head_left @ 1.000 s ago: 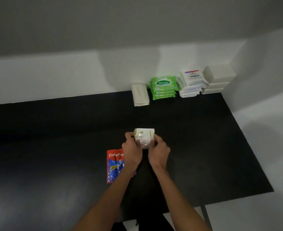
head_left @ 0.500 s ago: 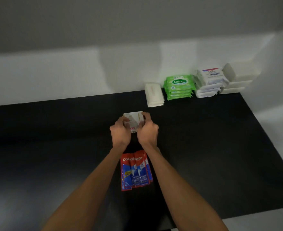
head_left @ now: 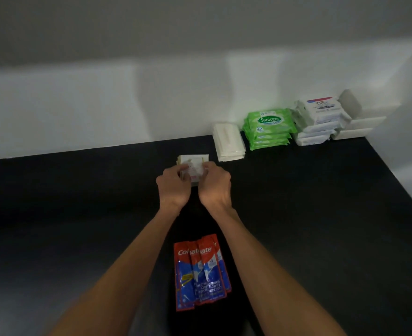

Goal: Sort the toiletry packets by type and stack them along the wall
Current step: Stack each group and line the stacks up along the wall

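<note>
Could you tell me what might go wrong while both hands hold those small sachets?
The sachets, pinched between the left hand and right hand, might fan out or slip when set down. The right hand is close to the cream stack and could knock it askew. The toothpaste packets lie fanned between the forearms; a forearm might drag them.

The table top (head_left: 321,214) is black and matt, with a dull sheen at the near left. The Colgate sachets (head_left: 201,270), near, are glossy printed film. Far right, the green Sanicare packs (head_left: 269,128) and the Dove packs (head_left: 321,117) are shiny, creased plastic wrap. The white boxes (head_left: 364,122) beside them look matt, like card. The pale sachets (head_left: 195,163) in the middle gleam faintly. The wall (head_left: 103,105) is smooth and matt.
</note>
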`<state>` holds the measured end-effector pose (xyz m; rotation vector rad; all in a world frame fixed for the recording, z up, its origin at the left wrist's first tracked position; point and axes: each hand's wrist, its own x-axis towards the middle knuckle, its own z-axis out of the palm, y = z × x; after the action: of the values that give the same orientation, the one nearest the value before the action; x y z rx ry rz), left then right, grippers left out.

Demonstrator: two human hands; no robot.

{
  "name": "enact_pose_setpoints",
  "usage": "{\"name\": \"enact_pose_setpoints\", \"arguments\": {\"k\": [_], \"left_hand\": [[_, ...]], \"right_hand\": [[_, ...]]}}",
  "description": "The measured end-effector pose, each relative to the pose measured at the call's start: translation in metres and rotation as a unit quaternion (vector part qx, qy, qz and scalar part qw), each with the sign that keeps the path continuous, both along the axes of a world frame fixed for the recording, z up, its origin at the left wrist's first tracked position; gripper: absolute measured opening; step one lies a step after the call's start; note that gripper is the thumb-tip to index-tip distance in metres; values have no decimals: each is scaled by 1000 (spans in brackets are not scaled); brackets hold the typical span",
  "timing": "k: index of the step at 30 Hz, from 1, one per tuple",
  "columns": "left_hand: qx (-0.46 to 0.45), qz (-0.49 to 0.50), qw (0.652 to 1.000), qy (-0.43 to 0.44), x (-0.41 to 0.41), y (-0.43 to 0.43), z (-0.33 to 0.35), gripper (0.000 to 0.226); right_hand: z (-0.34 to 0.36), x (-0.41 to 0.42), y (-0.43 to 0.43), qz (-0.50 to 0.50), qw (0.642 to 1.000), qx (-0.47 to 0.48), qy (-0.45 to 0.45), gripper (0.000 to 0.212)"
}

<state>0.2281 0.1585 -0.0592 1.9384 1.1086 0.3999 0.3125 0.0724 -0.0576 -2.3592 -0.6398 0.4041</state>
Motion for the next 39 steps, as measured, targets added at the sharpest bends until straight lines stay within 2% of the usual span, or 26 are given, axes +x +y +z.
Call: {"name": "enact_pose_setpoints", "arguments": {"k": [11,15,18,23,27,29,34,37,39], "left_hand": [[24,15,1000,-11,37,48,-3,34],[31,14,999,0,44,60,-3,35],[26,14,1000,-5,50,65,-2,34],[39,3,999,-19,53,66,3,32],[38,-3,999,-26,52,64,8,33],[35,-18,999,-22,50,65,10,36],[33,-51,998,-4,37,67,8,50],[79,-96,992,37,31,64,7,67],[102,-116,987,52,31,63,4,71]], "right_hand": [[-5,26,40,49,999,21,-4,30],[-5,31,44,93,996,-17,-1,59],[-3,36,49,118,991,-52,-42,71],[0,39,62,149,964,-137,-172,55],[6,38,63,160,949,-164,-217,50],[6,38,62,157,946,-164,-232,52],[-4,33,55,138,956,-137,-220,79],[-11,33,49,138,953,-140,-231,76],[-13,34,49,139,953,-137,-233,71]]}}
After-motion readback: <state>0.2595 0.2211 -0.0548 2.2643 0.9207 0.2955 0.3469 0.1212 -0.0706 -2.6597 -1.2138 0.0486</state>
